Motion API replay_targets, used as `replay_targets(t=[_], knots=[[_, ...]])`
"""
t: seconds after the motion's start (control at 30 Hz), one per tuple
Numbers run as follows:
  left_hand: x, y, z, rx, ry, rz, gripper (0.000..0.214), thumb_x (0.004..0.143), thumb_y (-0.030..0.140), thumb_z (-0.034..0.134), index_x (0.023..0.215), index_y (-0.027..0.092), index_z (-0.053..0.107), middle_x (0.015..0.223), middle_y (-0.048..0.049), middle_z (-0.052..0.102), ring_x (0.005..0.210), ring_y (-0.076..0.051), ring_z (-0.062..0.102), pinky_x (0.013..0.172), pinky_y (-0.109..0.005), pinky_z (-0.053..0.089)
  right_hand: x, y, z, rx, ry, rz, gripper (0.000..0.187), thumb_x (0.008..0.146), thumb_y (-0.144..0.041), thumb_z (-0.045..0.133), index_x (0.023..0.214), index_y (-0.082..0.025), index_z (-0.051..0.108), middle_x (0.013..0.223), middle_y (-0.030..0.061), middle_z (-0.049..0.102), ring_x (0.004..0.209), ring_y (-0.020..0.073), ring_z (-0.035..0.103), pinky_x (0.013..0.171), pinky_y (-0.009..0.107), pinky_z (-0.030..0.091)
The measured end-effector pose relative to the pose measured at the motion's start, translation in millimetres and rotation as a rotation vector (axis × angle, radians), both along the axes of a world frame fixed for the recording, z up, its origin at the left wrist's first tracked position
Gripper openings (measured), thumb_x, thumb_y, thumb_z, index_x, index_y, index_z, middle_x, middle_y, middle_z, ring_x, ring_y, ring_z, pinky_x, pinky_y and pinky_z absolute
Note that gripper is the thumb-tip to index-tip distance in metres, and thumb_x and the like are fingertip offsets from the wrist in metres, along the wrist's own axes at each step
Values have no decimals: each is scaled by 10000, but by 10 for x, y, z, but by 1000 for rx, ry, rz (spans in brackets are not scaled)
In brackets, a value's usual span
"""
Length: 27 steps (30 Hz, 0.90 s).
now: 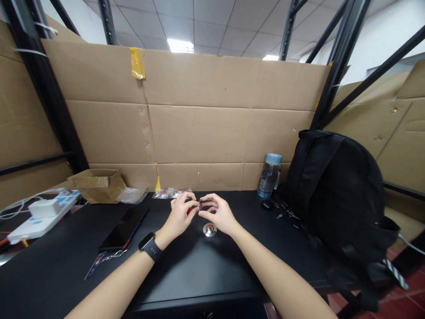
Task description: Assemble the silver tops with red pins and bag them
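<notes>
My left hand and my right hand meet above the middle of the black table, their fingertips pinched together. Between them shows a small shiny metal piece, mostly covered by the fingers. A bit of red is visible by the left fingertips, too small to name. Just below the right hand, a round silver metal disc with a raised centre and a red spot lies on the table, untouched. A dark smartwatch is on my left wrist.
Left: a phone with a strap, a power strip with cables, an opened cardboard box. Behind the hands lie small clear plastic packets. Right: a water bottle, a black mouse, keys, a large backpack. Cardboard walls the back.
</notes>
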State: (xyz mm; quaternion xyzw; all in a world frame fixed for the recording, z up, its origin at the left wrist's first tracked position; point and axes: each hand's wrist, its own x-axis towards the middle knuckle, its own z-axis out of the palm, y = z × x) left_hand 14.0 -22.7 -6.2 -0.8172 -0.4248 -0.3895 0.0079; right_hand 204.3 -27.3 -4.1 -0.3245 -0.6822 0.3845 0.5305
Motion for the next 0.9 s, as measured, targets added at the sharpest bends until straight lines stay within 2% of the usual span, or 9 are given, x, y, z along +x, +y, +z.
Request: replay_targets(t=[0.2, 0.4, 0.6, 0.73, 0.9], knots=[[25, -25, 2, 26, -2, 70, 195, 955, 321, 546, 914, 251, 722, 1141, -75, 591, 1157, -278, 490, 929, -436, 366, 2, -10, 8, -27, 31, 26, 418, 680, -268, 832, 1033, -211, 615, 1161, 94, 698, 1015, 247, 718, 724, 312, 571], [32, -34, -12, 64, -16, 80, 157, 925, 263, 581, 884, 249, 732, 1132, -72, 579, 1167, -274, 492, 904, -435, 359, -3, -8, -37, 18, 4, 29, 393, 691, -249, 830, 1029, -209, 633, 1190, 90, 694, 1019, 236, 715, 747, 300, 558], [36, -40, 3, 116, -35, 123, 130, 908, 269, 625, 870, 265, 750, 1129, -70, 584, 1159, -280, 508, 902, -438, 357, 27, 36, -21, -50, 4, 22, 296, 718, -339, 825, 908, -186, 657, 1165, 93, 701, 950, 227, 722, 739, 303, 556], [32, -50, 29, 131, -50, 118, 124, 913, 273, 626, 907, 266, 749, 1129, -70, 588, 1138, -269, 524, 912, -440, 361, 86, 52, 18, 42, -125, -31, 216, 866, -394, 680, 868, -178, 695, 1092, 80, 690, 902, 183, 680, 692, 270, 530], [17, -40, 26, 117, -35, 50, 138, 921, 285, 611, 890, 270, 745, 1109, -66, 590, 1152, -266, 517, 948, -448, 363, 98, 47, 6, 111, -274, -91, 174, 887, -343, 647, 829, -185, 691, 1077, 63, 656, 844, 149, 637, 616, 226, 486]])
